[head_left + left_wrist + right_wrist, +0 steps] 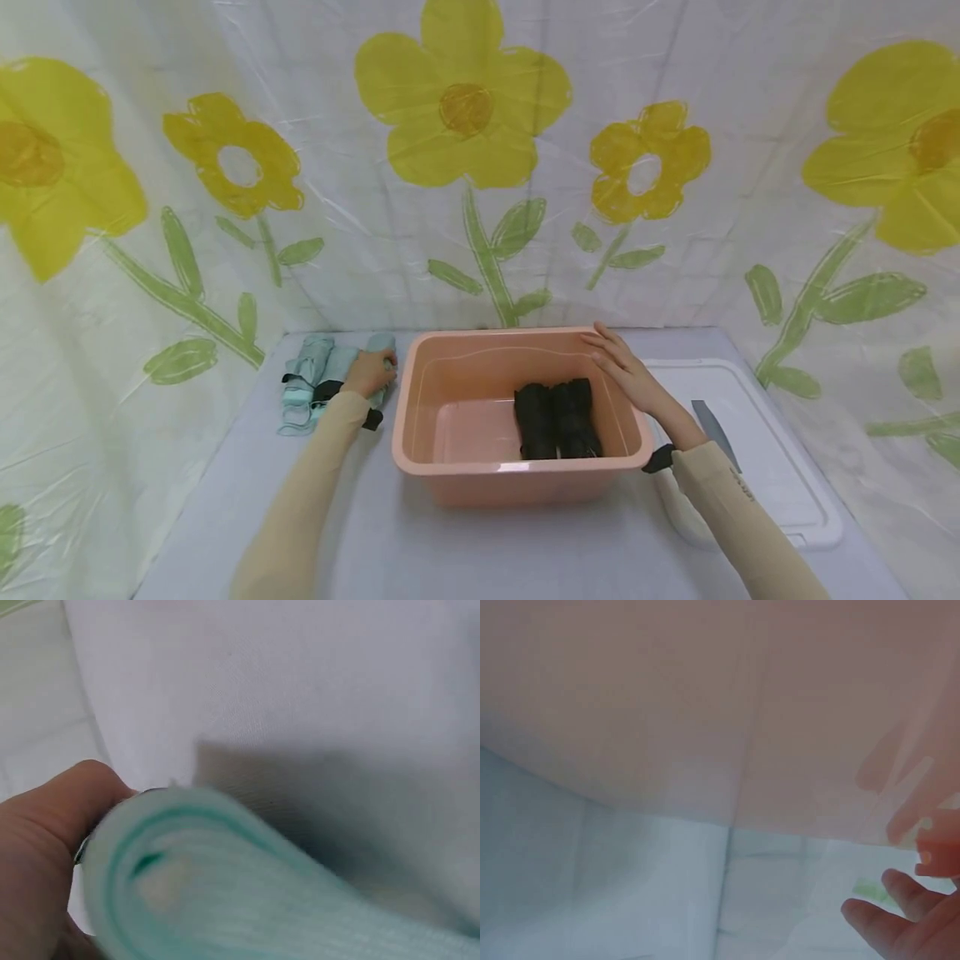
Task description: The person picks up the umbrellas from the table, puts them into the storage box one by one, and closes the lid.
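Note:
At the left of the table my left hand (370, 372) grips a rolled light-teal cloth (382, 342). Seen from the left wrist, the end of the rolled cloth (195, 877) fills the lower part, with the thumb against its side. More rolled teal cloths (315, 354) lie just left of this hand. My right hand (637, 379) rests on the right rim of a pink plastic bin (487, 487), its fingers extended. Two black rolled cloths (536, 421) lie side by side in the bin's right half. From the right wrist, the bin's outer wall (667, 712) shows beside spread fingers (877, 926).
A white lid (780, 492) lies flat on the table right of the bin, with a grey strip (716, 435) on it. Behind the table hangs a curtain (337, 250) with yellow flowers. The pale tabletop (450, 550) extends in front of the bin.

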A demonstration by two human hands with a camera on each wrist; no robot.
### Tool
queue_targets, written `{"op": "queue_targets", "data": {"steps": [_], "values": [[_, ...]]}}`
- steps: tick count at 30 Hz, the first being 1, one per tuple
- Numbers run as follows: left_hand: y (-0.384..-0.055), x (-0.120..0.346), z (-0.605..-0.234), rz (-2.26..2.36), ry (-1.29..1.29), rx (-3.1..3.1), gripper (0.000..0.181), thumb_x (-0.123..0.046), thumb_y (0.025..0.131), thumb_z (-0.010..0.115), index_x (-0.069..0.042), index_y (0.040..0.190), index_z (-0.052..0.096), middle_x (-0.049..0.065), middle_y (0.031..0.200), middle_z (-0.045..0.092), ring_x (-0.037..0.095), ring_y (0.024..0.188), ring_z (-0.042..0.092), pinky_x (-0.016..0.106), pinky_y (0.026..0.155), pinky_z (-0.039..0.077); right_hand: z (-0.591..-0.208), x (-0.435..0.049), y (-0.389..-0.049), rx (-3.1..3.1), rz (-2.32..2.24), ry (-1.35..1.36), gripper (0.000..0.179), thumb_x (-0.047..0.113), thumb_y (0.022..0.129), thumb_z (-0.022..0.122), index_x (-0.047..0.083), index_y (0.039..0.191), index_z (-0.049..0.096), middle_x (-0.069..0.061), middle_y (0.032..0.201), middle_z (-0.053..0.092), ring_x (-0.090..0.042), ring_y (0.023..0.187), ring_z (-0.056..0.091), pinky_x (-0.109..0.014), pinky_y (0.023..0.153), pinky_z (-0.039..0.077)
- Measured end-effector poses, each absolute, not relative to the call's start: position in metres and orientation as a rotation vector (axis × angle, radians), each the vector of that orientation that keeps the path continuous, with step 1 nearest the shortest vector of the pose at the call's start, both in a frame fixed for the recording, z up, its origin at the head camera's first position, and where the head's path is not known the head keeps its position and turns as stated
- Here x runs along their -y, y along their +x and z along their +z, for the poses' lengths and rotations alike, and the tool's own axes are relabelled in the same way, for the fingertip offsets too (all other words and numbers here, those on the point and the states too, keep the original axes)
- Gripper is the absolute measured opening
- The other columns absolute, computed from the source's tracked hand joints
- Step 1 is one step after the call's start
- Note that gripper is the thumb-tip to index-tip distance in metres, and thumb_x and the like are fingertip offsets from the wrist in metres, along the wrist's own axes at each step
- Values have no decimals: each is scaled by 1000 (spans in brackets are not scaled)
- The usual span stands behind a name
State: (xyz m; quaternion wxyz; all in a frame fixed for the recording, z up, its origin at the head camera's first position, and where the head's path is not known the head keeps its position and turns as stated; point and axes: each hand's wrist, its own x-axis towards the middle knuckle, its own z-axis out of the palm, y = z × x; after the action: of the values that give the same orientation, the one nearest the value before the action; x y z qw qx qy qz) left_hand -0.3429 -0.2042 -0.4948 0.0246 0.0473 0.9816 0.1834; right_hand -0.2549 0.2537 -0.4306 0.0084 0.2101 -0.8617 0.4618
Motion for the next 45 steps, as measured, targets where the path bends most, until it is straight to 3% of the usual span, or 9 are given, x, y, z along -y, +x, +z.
{"op": "queue_targets", "data": {"steps": [3,6,9,15,23,40,45], "values": [[-341,208,-494,616,167,-3039,23,-16,84,57,-9,105,61,15,82,64,38,90,51,49,83,42,-430,-254,-255,2695,1445,658,42,22,101,39,7,140,39,-16,154,7,-38,140,4,-67,102,12],[-339,210,-492,634,166,-3031,28,-18,86,56,-8,112,61,11,74,66,43,102,51,52,89,41,-430,-253,-255,2695,1443,662,42,22,101,39,7,140,39,-17,154,7,-39,140,4,-68,102,12],[-336,212,-489,661,132,-2999,34,-20,88,53,-8,120,57,10,73,64,43,101,50,49,80,43,-430,-252,-254,2695,1450,665,42,22,101,39,7,140,39,-15,154,6,-39,140,4,-67,102,12],[-329,217,-481,764,92,-2950,34,-24,89,48,-9,120,53,16,87,59,31,81,49,40,68,41,-428,-252,-252,2696,1466,668,42,21,101,39,7,141,38,-13,155,5,-37,141,3,-67,103,13],[-320,220,-468,887,162,-2921,31,-16,86,51,-9,116,52,26,110,57,32,80,51,40,71,42,-423,-251,-251,2725,1460,664,42,18,101,39,6,141,36,-13,155,4,-38,141,2,-67,102,12],[-312,222,-445,964,326,-3003,27,-11,85,57,-3,110,54,25,119,55,34,85,49,45,78,41,-430,-255,-255,2718,1452,673,44,24,101,39,8,142,37,-12,155,4,-36,141,2,-67,103,11],[-309,224,-436,970,313,-2967,27,-15,88,55,-4,114,53,22,122,53,32,85,49,43,78,40,-419,-250,-248,2724,1461,672,43,18,101,39,2,140,36,-18,154,4,-40,140,2,-68,102,10]]}}
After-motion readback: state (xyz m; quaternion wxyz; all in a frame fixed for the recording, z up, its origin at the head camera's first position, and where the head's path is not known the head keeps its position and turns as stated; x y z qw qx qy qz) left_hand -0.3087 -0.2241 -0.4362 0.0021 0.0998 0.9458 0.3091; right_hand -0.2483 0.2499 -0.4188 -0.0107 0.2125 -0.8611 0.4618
